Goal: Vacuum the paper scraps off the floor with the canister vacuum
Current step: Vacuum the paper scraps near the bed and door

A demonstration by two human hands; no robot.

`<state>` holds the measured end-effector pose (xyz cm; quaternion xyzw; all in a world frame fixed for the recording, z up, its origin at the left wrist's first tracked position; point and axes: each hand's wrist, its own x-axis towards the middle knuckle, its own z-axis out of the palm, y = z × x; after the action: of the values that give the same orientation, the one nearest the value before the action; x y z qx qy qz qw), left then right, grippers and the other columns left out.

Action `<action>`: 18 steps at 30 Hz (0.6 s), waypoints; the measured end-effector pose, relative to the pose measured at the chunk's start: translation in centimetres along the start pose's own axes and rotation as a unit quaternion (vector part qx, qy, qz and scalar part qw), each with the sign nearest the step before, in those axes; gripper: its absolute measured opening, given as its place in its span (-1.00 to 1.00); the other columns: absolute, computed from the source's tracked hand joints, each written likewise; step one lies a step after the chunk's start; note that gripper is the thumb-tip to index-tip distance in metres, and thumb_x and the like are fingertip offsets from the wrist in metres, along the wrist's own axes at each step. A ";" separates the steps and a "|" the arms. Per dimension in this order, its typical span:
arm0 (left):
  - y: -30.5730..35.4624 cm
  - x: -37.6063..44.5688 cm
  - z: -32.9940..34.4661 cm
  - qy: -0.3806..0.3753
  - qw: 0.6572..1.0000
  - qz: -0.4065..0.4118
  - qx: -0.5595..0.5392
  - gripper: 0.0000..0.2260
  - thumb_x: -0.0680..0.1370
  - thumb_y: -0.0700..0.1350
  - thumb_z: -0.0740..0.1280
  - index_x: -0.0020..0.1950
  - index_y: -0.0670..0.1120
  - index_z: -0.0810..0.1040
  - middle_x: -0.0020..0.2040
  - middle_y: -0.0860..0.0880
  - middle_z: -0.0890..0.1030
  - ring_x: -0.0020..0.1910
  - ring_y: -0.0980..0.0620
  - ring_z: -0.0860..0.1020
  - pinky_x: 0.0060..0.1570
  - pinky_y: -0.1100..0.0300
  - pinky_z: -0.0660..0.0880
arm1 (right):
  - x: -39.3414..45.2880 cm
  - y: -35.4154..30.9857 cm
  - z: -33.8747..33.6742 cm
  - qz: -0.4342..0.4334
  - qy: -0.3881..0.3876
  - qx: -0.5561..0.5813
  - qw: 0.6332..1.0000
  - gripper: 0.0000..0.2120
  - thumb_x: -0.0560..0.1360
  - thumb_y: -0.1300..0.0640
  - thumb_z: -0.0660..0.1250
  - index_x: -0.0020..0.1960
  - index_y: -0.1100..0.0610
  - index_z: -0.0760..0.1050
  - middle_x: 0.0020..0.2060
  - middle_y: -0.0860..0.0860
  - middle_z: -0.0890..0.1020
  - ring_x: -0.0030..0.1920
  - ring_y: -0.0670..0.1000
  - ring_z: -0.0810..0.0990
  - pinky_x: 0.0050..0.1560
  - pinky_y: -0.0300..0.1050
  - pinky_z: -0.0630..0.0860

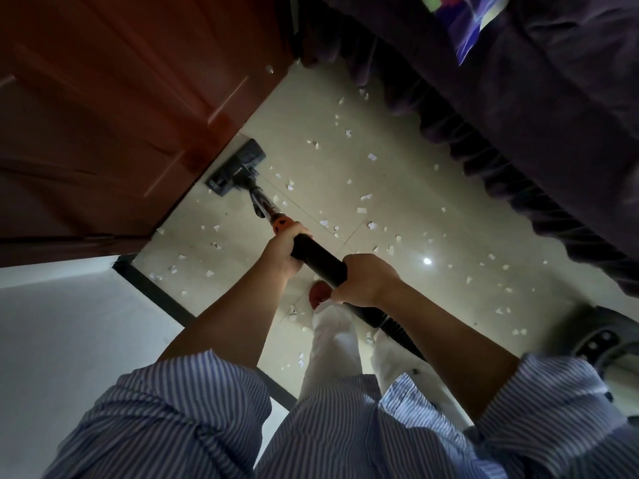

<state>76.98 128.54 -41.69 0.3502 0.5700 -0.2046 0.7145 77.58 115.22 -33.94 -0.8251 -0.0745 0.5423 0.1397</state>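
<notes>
Both hands hold the vacuum's black wand [320, 259]. My left hand [285, 248] grips it near the orange collar [281, 224], and my right hand [366, 280] grips it lower down, where the ribbed hose [397, 335] begins. The black floor head [238, 167] lies flat on the beige tiles against the foot of the brown door. Several white paper scraps [366, 197] are scattered over the floor [397, 188] on both sides of the wand and around my feet.
A brown wooden door [114, 108] fills the upper left. A bed with dark ruffled bedding [518, 108] runs along the right. A white wall [69, 340] with a dark skirting stands at the left. A grey object [601, 344], perhaps the canister, sits at the lower right.
</notes>
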 end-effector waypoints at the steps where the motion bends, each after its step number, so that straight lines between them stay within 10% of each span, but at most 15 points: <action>1: -0.6 -0.4 0.4 -0.002 1.000 -0.004 0.000 -0.71 0.54 -0.33 0.19 -0.39 -0.19 0.42 -0.55 -0.03 0.48 -0.37 0.05 0.43 -0.26 0.26 0.40 | -0.8 0.7 -0.2 -0.002 0.002 -0.003 1.000 -0.76 0.37 0.04 0.38 -0.12 0.09 0.34 -0.34 -0.07 0.39 -0.17 0.03 0.47 -0.21 -0.16 0.37; 11: -9.0 -4.7 5.3 -0.021 1.000 -0.003 0.021 -0.53 0.51 -0.33 0.24 -0.62 -0.14 0.54 -0.57 -0.01 0.52 -0.31 0.03 0.46 -0.13 0.21 0.43 | -7.4 9.5 0.5 -0.027 -0.001 -0.027 0.999 -0.70 0.36 0.02 0.38 0.00 0.14 0.43 -0.28 -0.03 0.44 -0.20 0.03 0.47 -0.21 -0.16 0.38; 18: -13.8 -7.3 9.2 -0.008 1.000 -0.011 0.017 -0.75 0.52 -0.34 0.21 -0.36 -0.19 0.40 -0.61 -0.01 0.49 -0.35 0.04 0.43 -0.29 0.24 0.41 | -10.8 14.9 0.7 -0.037 -0.007 -0.021 0.999 -0.66 0.39 0.02 0.38 0.05 0.21 0.45 -0.18 0.04 0.47 -0.17 0.05 0.46 -0.20 -0.14 0.38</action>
<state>71.67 111.73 -37.40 0.3544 0.5646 -0.2245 0.7108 72.16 98.20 -29.38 -0.8209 -0.1172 0.5405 0.1422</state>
